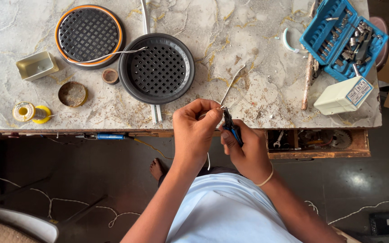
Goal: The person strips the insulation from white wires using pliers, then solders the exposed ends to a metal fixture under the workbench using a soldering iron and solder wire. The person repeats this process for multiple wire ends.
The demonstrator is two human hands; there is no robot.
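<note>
Left hand (195, 128): fingers curled, pinching the near end of a thin white wire (232, 84), just off the near edge of the bench (248, 54).
Right hand (245, 150): closed round the blue handles of small pliers (230, 126), tips up at the wire beside the left fingertips.
Wire: runs from the hands slantwise up and right across the bench, far end resting on the marble.
Black grille (157, 68): round, centre of bench, just left of the wire; white strips pass beneath it.
Orange-rimmed grille (89, 35): far left, touching the black one.
Cream tray (36, 65): left.
Solder spool (29, 112): yellow, near left.
Socket set (341, 36): blue case, open, far right.
White box (343, 95): just near the case, right edge.
</note>
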